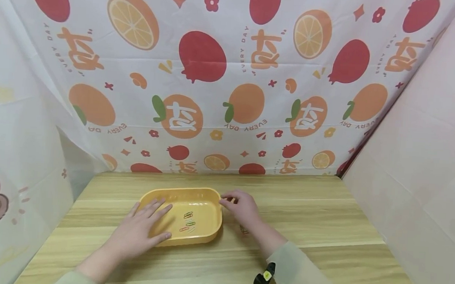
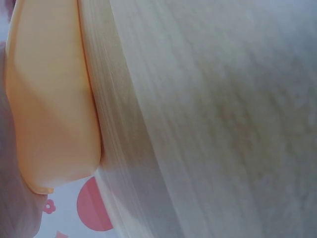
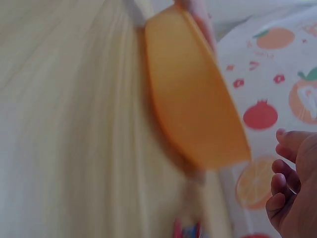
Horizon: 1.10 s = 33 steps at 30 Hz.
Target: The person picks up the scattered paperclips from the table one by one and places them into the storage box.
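Observation:
A yellow plastic tray (image 1: pixel 203 237) with rounded corners sits on the table, several coloured paper clips (image 1: pixel 188 222) scattered on its floor. My left hand (image 1: pixel 135 231) lies spread across the tray's left end, fingers over the rim and thumb at the near side. At the opposite end, my right hand (image 1: pixel 243 207) is beside the right rim, its fingers loosely bent. In the right wrist view its fingertips are apart from the tray wall (image 3: pixel 193 89), with nothing seen between them. The left wrist view shows the tray's outer side (image 2: pixel 54 99) close up.
Under my right wrist, partly hidden, is a small dark cluster (image 1: pixel 244 229) on the wooden table (image 1: pixel 307 232); red and blue bits (image 3: pixel 188 230) show at the right wrist view's bottom edge. A fruit-printed cloth (image 1: pixel 243 138) hangs behind the table, with pale cloths at both sides.

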Each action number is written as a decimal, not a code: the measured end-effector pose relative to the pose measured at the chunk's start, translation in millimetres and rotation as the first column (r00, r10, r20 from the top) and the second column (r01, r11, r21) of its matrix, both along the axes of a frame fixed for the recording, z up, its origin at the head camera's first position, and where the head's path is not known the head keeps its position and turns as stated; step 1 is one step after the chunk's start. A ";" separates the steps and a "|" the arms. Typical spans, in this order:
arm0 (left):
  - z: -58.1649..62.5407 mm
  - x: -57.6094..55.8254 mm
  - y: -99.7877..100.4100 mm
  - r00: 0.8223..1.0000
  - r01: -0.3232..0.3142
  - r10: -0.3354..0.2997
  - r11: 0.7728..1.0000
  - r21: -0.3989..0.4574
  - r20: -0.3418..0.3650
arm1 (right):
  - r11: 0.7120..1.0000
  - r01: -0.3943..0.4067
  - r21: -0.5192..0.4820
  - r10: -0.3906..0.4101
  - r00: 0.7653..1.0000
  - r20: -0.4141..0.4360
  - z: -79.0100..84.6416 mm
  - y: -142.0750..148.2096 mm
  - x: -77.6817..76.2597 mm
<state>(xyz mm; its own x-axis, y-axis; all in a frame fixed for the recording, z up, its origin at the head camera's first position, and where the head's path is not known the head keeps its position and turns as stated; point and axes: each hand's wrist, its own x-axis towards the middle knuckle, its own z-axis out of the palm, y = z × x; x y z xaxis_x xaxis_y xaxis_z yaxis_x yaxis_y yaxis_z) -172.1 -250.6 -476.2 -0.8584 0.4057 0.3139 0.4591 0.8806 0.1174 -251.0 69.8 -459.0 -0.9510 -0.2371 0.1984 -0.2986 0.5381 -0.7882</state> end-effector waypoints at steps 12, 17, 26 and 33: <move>0.1 -2.6 -3.1 1.000 -0.004 0.004 1.000 0.001 0.020 | 0.993 0.077 0.090 -0.081 0.996 0.042 -38.2 69.4 7.2; 1.0 -1.0 -2.5 1.000 0.002 -0.002 1.000 0.005 -0.001 | 0.985 0.117 0.130 -0.123 0.992 0.040 -45.8 86.4 11.1; 0.9 -2.4 -2.7 1.000 -0.004 0.004 1.000 0.003 0.021 | 0.975 0.115 0.190 -0.120 0.993 0.017 -49.9 92.7 11.0; -0.4 -3.0 -0.3 1.000 0.004 -0.004 1.000 0.014 0.017 | 0.962 0.082 0.262 -0.089 0.996 0.012 -53.7 94.7 11.8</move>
